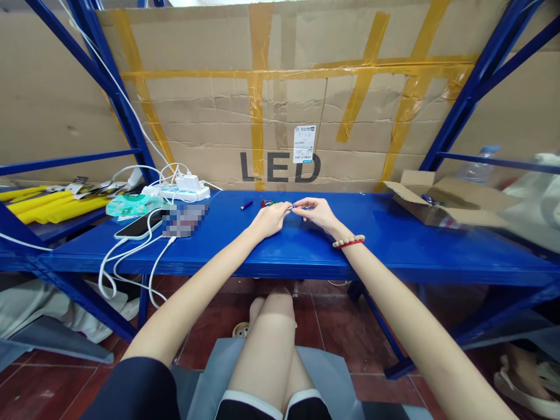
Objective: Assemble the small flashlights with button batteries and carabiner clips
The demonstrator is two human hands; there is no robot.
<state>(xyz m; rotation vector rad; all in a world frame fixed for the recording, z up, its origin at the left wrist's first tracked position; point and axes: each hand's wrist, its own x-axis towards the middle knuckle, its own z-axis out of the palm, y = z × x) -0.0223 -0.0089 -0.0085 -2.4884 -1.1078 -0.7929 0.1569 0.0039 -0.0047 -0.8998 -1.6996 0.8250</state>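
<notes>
Both hands meet over the blue table [306, 251], at its middle. My left hand [271, 219] is closed, its fingertips pinching one end of a small, slim metallic piece [292, 207]. From the other side my right hand [318, 213] pinches the same piece, with a beaded bracelet on the wrist. The piece is too small to make out well and partly covered by the fingers. Just behind my left hand lie small red and green items [266, 203]. A short dark purple pen-like piece [247, 205] rests on the table to their left.
An open cardboard box [437, 219] stands at the right. Phone [139, 226], white cables, a power strip [186, 189] and a green-white packet [133, 204] occupy the left, beside yellow items [65, 207]. Taped cardboard [210, 116] stands behind; blue posts flank it.
</notes>
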